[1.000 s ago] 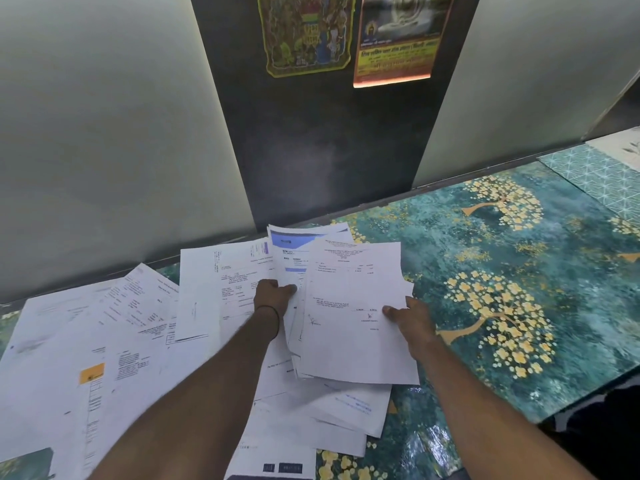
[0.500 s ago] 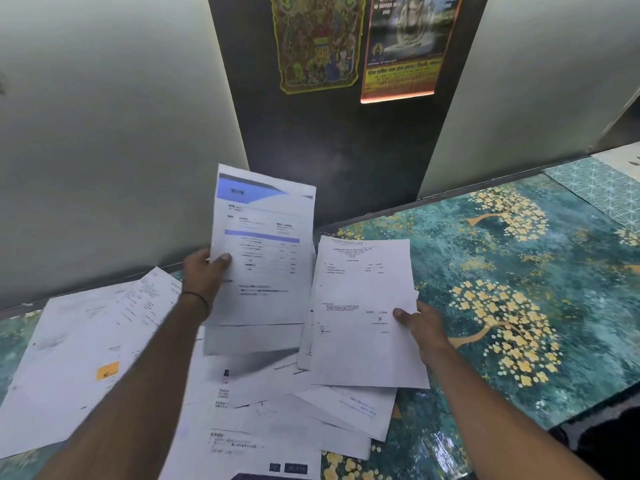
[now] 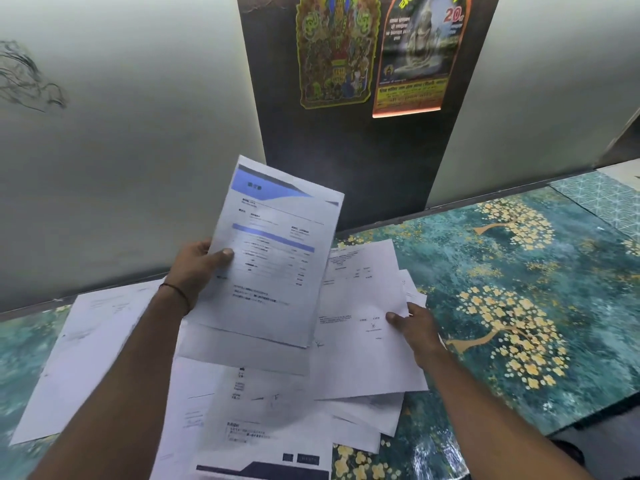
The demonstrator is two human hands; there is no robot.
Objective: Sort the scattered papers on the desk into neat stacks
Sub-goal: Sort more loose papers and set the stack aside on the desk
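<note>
Left grip (image 3: 197,268) lifts blue-headed sheet (image 3: 273,251) above scattered papers (image 3: 249,410).

Only legible mark: red "20" at top right of the orange poster (image 3: 415,53) on the dark wall panel. Rest of its script too small to read. Blue-header sheet (image 3: 273,251) and the bottom sheet (image 3: 263,445) both carry print, but blurred, unreadable. Green poster (image 3: 336,50): no readable text.

Matt white paper sheets (image 3: 273,258) — glossy patterned desk cover (image 3: 519,271)
</note>
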